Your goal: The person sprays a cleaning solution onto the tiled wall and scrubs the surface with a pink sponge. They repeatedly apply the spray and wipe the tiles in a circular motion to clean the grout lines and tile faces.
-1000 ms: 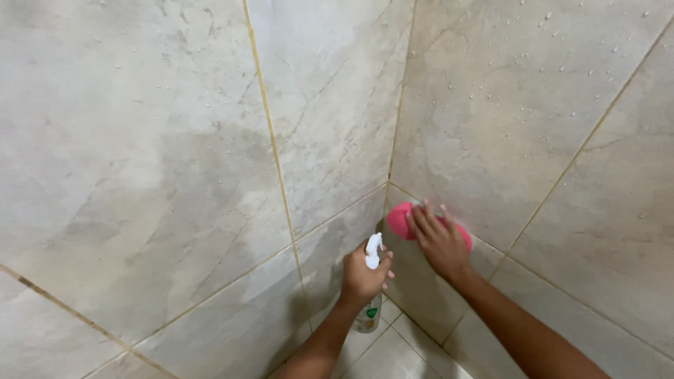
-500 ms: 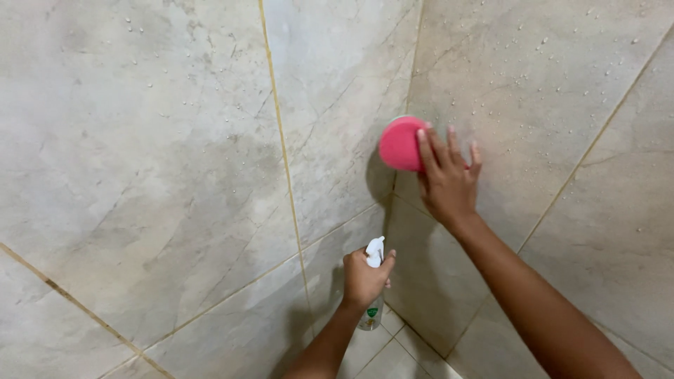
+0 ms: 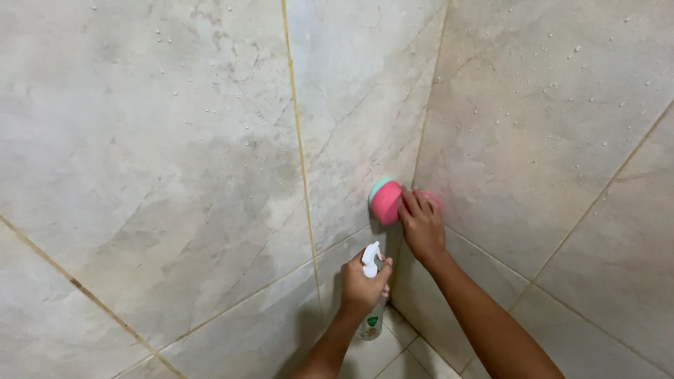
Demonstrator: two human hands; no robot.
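My right hand (image 3: 421,223) presses a round pink scrubbing sponge (image 3: 385,202) with a teal backing against the tiled wall corner (image 3: 420,140). The sponge sits right in the corner joint, partly covered by my fingers. Below it, my left hand (image 3: 362,283) grips a clear spray bottle (image 3: 372,319) with a white trigger head (image 3: 371,258), held upright near the wall. Most of the bottle's lower body shows below my fist.
Large beige marbled wall tiles (image 3: 175,161) with thin tan grout lines fill the view, dotted with water droplets. A darker wet patch spreads across the left wall. A strip of tiled floor (image 3: 393,351) shows at the bottom.
My right hand has slid the pink sponge back down the corner from its higher spot half a second ago. The left hand with the bottle stays low, nearly unmoved.
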